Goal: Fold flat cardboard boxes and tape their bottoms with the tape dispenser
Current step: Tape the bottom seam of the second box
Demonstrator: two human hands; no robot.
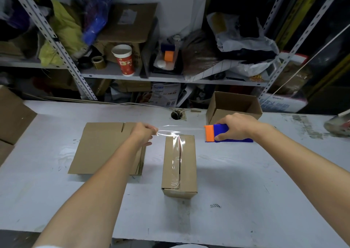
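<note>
Counter (246,181): white and scuffed; its far edge runs under the shelving (117,75) and its near edge is at the person's body, with broad open surface to the right of and in front of the work. Flat cardboard (102,149): a stack lying left of centre, partly crossed by the left forearm, with slotted flaps at its far edge. Folded box (180,164): stands at the counter's centre, just beside the stack but apart from it. Its long axis runs near to far, and its seamed face is up with clear tape laid along the seam. Open box (234,103): at the far right edge, mouth up, behind the right hand. Tape dispenser (217,132): blue body, with its orange end pointing left toward the folded box and its long axis left to right, low over the counter. Right hand (234,126): wrapped over the dispenser from above. Left hand (144,134): its fingertips pinch the clear tape (170,132), which is stretched taut across to the dispenser above the box's far end. The hands are well apart.
</note>
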